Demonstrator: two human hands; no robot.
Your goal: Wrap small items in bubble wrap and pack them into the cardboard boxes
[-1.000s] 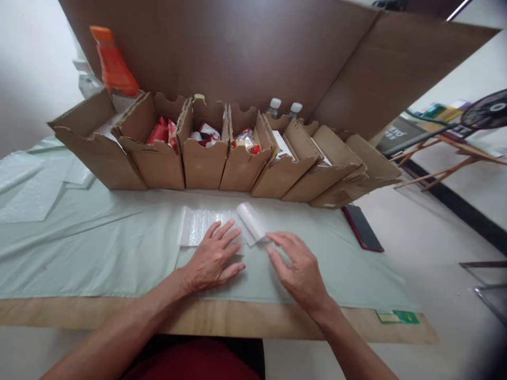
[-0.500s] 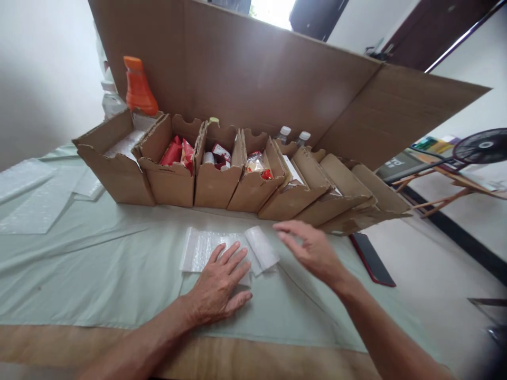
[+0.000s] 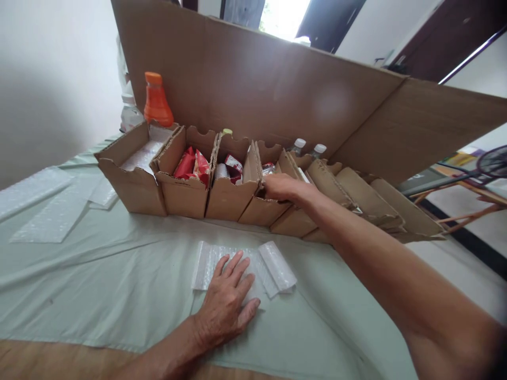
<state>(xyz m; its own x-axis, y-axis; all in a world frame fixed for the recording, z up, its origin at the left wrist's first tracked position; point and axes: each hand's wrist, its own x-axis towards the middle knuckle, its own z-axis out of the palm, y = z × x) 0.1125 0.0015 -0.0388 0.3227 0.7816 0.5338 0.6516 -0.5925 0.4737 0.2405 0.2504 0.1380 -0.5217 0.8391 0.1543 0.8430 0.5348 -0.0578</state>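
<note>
My left hand (image 3: 228, 302) lies flat with fingers spread on a sheet of bubble wrap (image 3: 209, 258) on the pale green cloth. The sheet's right end (image 3: 277, 266) is rolled up into a small tube. My right hand (image 3: 279, 187) reaches forward into a cardboard bin (image 3: 257, 211) in the row of bins. Its fingers curl down inside the bin among small packets, and what they touch is hidden.
A row of cardboard bins (image 3: 186, 198) holds red packets (image 3: 193, 163), small bottles (image 3: 298, 145) and bubble wrap. An orange bottle (image 3: 156, 103) stands at the back left before a tall cardboard wall (image 3: 257, 89). Spare bubble-wrap sheets (image 3: 51, 216) lie far left.
My right hand left the rolled end of the bubble wrap and went forward into a bin. My left hand stayed flat on the sheet. The camera tilted upward.
</note>
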